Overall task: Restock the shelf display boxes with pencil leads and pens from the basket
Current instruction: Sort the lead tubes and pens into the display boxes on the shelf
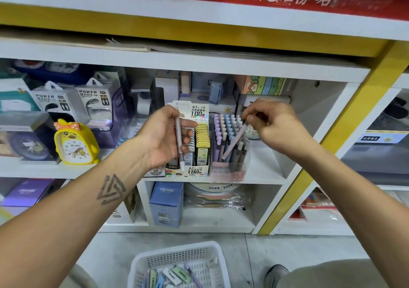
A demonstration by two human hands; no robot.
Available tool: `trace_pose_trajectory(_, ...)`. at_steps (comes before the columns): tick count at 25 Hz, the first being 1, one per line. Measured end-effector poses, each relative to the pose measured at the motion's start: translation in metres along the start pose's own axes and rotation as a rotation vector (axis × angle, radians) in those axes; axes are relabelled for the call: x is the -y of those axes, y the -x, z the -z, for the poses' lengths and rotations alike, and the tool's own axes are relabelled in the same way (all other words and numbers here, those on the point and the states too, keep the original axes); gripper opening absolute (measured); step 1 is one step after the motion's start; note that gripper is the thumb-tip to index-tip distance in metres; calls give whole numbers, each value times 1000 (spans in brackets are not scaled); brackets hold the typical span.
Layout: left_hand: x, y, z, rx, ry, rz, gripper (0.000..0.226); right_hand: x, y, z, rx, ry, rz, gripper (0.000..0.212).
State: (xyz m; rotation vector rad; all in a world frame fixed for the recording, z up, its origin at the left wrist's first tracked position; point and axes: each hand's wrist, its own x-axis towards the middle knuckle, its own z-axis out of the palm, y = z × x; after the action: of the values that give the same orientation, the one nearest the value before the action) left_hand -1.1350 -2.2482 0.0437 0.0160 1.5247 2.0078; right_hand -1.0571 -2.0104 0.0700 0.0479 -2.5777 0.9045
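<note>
Left hand (pixel 164 136) gripping a grey pen (pixel 178 139) upright before the lead box (pixel 194 148), right hand (pixel 273 125) pinching a pink pen (pixel 234 141) slanted into the clear pen box (pixel 229 155), basket (pixel 179 265) on the floor below

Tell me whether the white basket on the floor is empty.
Not empty. The white basket holds several small lead packs and a purple pen on its bottom.

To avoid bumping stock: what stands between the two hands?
In the head view, the pencil lead box stands between the left hand and right hand.
</note>
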Motion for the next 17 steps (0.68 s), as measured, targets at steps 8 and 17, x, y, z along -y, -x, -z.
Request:
trace_pose_trajectory(8,5,3,-11,32,28,-38,30,-5,4,-23,240,485,339,17)
trace_pose_trajectory(17,7,5,-11,89,86,-27,33,1,3,-27,299,329,212,23)
